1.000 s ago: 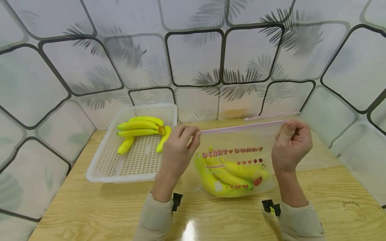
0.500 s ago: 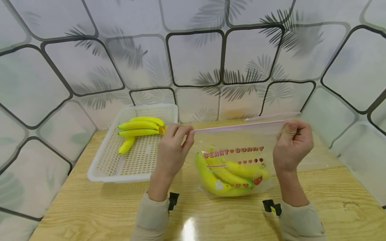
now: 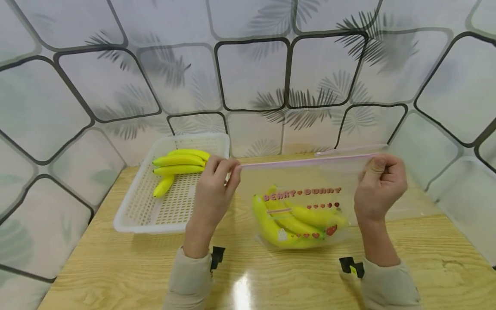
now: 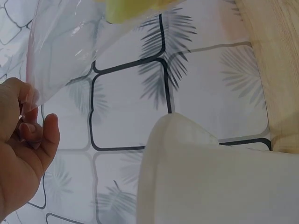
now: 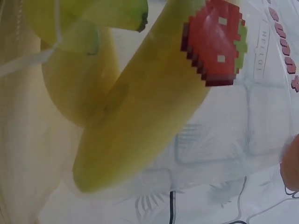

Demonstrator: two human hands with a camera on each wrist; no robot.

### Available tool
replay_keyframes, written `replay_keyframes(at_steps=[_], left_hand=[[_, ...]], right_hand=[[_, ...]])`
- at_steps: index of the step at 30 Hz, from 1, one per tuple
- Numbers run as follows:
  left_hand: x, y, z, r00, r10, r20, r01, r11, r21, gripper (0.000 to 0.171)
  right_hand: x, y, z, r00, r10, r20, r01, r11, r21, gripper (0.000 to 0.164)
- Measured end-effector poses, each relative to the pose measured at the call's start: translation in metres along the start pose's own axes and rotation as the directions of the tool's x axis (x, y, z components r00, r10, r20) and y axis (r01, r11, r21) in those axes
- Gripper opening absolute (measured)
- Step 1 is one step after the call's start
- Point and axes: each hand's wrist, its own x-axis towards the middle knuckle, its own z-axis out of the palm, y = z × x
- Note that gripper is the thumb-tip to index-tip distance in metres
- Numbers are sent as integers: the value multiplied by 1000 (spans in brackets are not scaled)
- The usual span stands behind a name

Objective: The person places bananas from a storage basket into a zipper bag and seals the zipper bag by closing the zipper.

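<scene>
A clear zip bag (image 3: 294, 176) printed "Berry Bunny" hangs between both hands, its pink zip edge pulled straight. Yellow bananas (image 3: 306, 224) lie inside its lower part, seen through the plastic. My left hand (image 3: 211, 189) pinches the left end of the zip edge between thumb and fingers. In the left wrist view, that hand (image 4: 23, 140) holds the bag's corner (image 4: 39, 91). At the other end, my right hand (image 3: 379, 187) grips the zip edge with curled fingers. The right wrist view is filled by bananas (image 5: 135, 107) behind the plastic; only a bit of the right hand (image 5: 292, 168) shows.
A white plastic basket (image 3: 128, 211) with several bananas (image 3: 178, 160) stands at the left, partly covered by the left hand. Another clear bag (image 3: 410, 202) lies flat behind the right hand. A patterned cloth wall (image 3: 252, 73) rises behind the wooden table (image 3: 294, 280).
My left hand has moved left along the zip edge, so a longer stretch shows between the hands. It now covers the small banana at the basket's right. The right hand has shifted slightly right.
</scene>
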Motion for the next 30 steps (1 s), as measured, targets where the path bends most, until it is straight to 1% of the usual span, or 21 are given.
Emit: replay_keyframes(at_steps=[3, 5, 7, 8, 9, 10, 11, 12, 13, 14, 17, 19, 22, 23, 24, 25, 26, 27, 28, 29, 30], left_hand=[[-1, 0, 0, 1000, -28, 2, 28, 1000, -3, 23], [-3, 1, 3, 997, -71, -4, 71, 997, -25, 25], [-4, 3, 6, 987, -158, 1, 158, 984, -82, 22], [-5, 4, 8, 975, -222, 18, 222, 967, -127, 20], [-5, 6, 10, 957, -285, 49, 289, 940, -180, 20], [-6, 7, 12, 931, -351, 98, 364, 904, -224, 22], [-7, 9, 14, 898, -410, 158, 439, 859, -265, 26], [-8, 10, 15, 856, -461, 232, 513, 812, -278, 32], [-10, 11, 18, 810, -500, 306, 578, 768, -277, 37], [-12, 12, 21, 766, -522, 375, 629, 730, -268, 42], [-19, 13, 30, 652, -531, 541, 717, 663, -215, 57], [-24, 13, 37, 580, -527, 621, 761, 622, -183, 67], [-31, 12, 47, 478, -489, 730, 814, 560, -157, 86], [-34, 12, 50, 440, -478, 760, 833, 532, -148, 91], [-37, 10, 53, 409, -459, 789, 855, 495, -155, 96], [-40, 9, 56, 384, -440, 812, 873, 461, -162, 100], [-44, 7, 60, 365, -419, 831, 888, 424, -177, 101], [-47, 4, 63, 351, -397, 848, 901, 389, -191, 100], [-50, 1, 67, 358, -353, 864, 907, 353, -231, 96], [-53, -1, 70, 352, -316, 881, 916, 312, -254, 92], [-55, -3, 72, 355, -280, 892, 919, 281, -278, 87]], right_hand=[[0, 2, 0, 1000, 12, 23, -12, 1000, -14, 20], [0, 3, 0, 999, 23, 41, -23, 1000, -1, 20], [-1, 4, -1, 998, 43, 52, -43, 999, 10, 20], [-1, 5, -2, 997, 64, 52, -66, 997, 39, 21], [-1, 6, -2, 995, 89, 51, -93, 993, 75, 21], [-1, 7, -3, 992, 118, 44, -122, 986, 112, 20], [-1, 8, -4, 989, 146, 37, -149, 978, 143, 20], [-1, 9, -4, 984, 175, 28, -177, 968, 178, 20], [-1, 9, -5, 979, 201, 19, -200, 957, 211, 20], [-1, 10, -5, 974, 226, 11, -222, 943, 249, 20], [-1, 12, -6, 963, 270, 0, -257, 918, 303, 22], [-1, 13, -6, 960, 279, 2, -265, 908, 324, 23], [-3, 12, -5, 964, 265, 18, -254, 902, 348, 25], [-3, 11, -5, 966, 256, 25, -248, 902, 353, 25], [-3, 11, -4, 969, 245, 33, -240, 901, 362, 26], [-3, 10, -4, 971, 237, 42, -236, 899, 369, 26], [-4, 10, -3, 972, 230, 52, -233, 896, 377, 25], [-4, 9, -3, 972, 226, 61, -232, 894, 382, 25], [-4, 9, -2, 972, 224, 69, -233, 891, 389, 25], [-4, 8, -2, 972, 224, 74, -234, 892, 387, 24], [-4, 8, -2, 971, 227, 79, -240, 894, 379, 24]])
